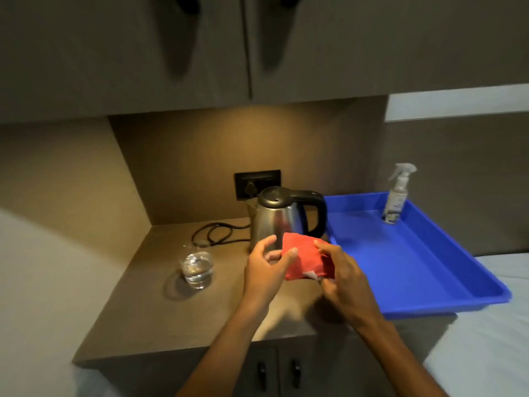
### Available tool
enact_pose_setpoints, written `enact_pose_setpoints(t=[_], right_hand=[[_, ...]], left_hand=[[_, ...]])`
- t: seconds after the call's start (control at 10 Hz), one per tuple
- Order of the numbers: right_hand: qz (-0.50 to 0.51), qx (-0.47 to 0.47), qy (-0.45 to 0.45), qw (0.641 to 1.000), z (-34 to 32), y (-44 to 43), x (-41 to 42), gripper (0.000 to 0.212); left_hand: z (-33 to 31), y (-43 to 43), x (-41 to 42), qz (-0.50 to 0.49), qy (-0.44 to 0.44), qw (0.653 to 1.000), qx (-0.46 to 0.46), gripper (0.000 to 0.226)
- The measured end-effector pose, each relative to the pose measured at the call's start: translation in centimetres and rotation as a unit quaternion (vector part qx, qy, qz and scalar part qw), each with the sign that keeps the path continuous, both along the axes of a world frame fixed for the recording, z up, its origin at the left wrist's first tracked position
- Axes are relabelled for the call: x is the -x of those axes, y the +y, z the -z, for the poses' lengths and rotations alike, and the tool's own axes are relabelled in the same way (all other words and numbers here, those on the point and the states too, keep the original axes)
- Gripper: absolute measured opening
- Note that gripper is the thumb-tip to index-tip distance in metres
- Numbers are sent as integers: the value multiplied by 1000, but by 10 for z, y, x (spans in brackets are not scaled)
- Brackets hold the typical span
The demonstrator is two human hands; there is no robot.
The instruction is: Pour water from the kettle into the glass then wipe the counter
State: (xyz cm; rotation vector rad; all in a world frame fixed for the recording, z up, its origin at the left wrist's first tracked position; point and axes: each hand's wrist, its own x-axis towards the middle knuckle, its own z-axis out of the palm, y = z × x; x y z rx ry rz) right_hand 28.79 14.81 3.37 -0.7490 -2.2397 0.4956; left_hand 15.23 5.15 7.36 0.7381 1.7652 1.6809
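Red cloth [307, 257]: folded, held above the table [143, 310] just in front of the kettle [282, 217], gripped between left hand [267, 272] and right hand [342, 275]. Glass [197, 269]: holding water, left of the kettle, apart from both hands.

a blue plastic tray [415, 270] lies at the right, its near right corner jutting past the surface beneath it. a clear spray bottle [396, 196] with a white trigger head stands upright in the tray's far right corner (its label too small to read). a dark wall socket [257, 183] sits on the back panel under grey upper cabinet doors [143, 53]. two lower cabinet doors [279, 371] carry small black handles.
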Motion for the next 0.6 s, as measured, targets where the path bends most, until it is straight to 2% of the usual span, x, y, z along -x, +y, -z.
enact_pose_setpoints(t=[0.1,0.2,0.3,0.4,0.5,0.6], right_hand=[[-8,-17,-20,1000,-11,38,-50,63],[-29,-38,-70,996,-25,81,-104,60],[-10,-41,-150,988,-27,123,-148,56],[0,4,-341,940,-14,150,-166,48],[30,104,-482,869,-11,159,-168,24],[71,93,-435,893,-12,157,-152,31]], left_hand=[[-1,44,-39,43,-4,999,6,60],[4,99,-90,66,-4,998,10,55],[14,146,-139,78,-12,996,39,35],[39,172,-163,115,141,974,135,26],[42,173,-164,164,402,858,275,35],[33,155,-148,128,509,808,268,41]])
